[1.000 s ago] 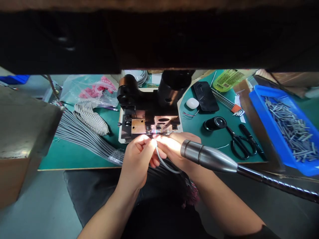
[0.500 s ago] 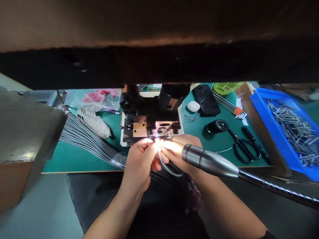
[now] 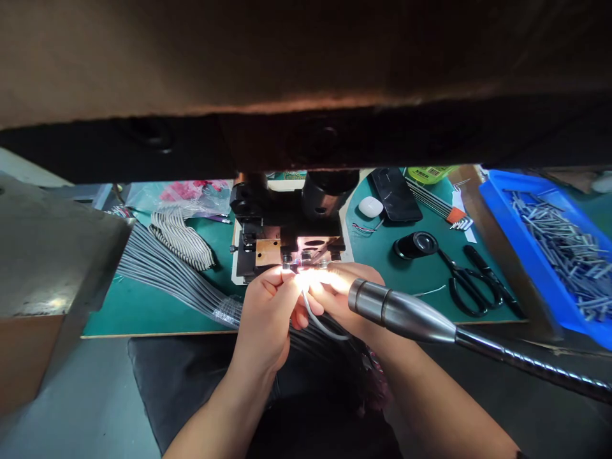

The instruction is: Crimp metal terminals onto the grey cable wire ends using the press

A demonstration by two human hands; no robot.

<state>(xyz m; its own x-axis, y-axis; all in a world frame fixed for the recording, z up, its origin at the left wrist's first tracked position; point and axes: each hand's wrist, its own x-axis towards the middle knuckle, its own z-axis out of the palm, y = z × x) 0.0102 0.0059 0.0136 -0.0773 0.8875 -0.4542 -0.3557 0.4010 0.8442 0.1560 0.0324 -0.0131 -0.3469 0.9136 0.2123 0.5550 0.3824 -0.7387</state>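
My left hand (image 3: 268,312) and my right hand (image 3: 347,296) meet at the front of a black machine (image 3: 306,223). Their fingertips pinch the end of a grey cable (image 3: 319,325), which loops down between them and to the right. Bright lamplight washes out the fingertips and the cable's end, so fine detail there is lost. The metal lamp head (image 3: 401,310) reaches in over my right hand. Left of my left hand, a bundle of grey cables (image 3: 172,271) lies on the green mat (image 3: 143,319).
On the right are a black cylinder (image 3: 415,245), scissors (image 3: 473,290), a phone (image 3: 396,194), a white case (image 3: 370,206), hex keys (image 3: 433,201) and a blue tray (image 3: 530,261) of short grey pieces. The machine's dark beam (image 3: 191,150) spans above.
The view has shifted slightly, so the beam and table sit a little lower. My hands still pinch at the same spot; the coloured wires seen there earlier are now mostly lost in glare.
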